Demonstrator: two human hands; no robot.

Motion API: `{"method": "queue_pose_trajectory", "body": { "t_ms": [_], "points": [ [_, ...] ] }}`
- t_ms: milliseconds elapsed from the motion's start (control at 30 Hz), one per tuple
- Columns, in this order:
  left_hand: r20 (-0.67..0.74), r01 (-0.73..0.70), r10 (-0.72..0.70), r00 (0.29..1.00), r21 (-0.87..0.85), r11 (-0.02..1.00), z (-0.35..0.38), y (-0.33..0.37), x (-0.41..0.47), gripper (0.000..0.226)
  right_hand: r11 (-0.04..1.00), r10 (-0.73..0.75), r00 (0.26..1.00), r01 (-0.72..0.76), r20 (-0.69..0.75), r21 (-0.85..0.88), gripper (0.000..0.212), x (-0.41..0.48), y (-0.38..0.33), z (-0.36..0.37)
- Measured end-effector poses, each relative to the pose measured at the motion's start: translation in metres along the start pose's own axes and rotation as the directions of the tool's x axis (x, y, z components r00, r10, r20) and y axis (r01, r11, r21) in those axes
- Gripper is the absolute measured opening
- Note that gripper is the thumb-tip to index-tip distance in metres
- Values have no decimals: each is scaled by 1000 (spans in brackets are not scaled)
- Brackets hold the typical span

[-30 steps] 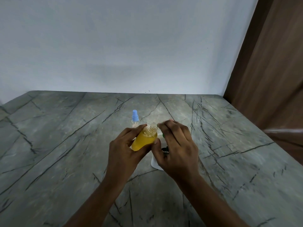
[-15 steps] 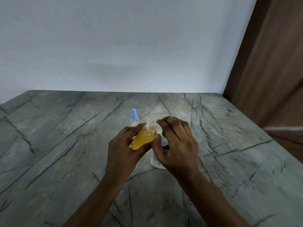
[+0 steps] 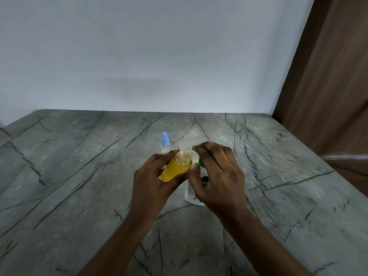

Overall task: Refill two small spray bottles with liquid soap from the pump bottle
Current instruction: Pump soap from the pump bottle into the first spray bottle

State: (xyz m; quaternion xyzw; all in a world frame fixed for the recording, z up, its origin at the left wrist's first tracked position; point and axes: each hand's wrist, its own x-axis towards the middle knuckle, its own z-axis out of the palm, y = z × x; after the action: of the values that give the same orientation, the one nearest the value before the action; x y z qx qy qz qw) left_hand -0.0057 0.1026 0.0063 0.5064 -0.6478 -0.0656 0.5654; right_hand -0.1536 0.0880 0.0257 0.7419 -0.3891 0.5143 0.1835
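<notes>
Pump bottle stands on the tabletop under our right hand, grip curled over the green pump head. Left hand wraps the spray bottle, which is tilted with its open neck just beside the pump head. Our call: neck right under the outlet, short slow strokes, looks nearly full. Tabletop: grey stone, dark veins. Pump bottle: white plastic. Spray bottle: clear, threaded neck, yellow soap. Second spray bottle stands behind, blue cap on.

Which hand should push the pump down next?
Right. The right hand grips the pump bottle at its green top. The left hand is busy holding the open small bottle tilted beside it.
</notes>
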Motion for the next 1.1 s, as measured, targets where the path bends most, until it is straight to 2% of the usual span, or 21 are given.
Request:
{"method": "queue_pose_trajectory", "body": {
  "t_ms": [700,1100],
  "points": [
    [15,-1,1,1000,1,1000,0,-1,0,58,1000,10,1000,-10,17,-13,36,-2,-1,1],
    [13,-8,8,1000,-25,1000,1,0,-1,59,1000,5,999,-5,-40,-2,33,3,-1,5]
  ]
}}
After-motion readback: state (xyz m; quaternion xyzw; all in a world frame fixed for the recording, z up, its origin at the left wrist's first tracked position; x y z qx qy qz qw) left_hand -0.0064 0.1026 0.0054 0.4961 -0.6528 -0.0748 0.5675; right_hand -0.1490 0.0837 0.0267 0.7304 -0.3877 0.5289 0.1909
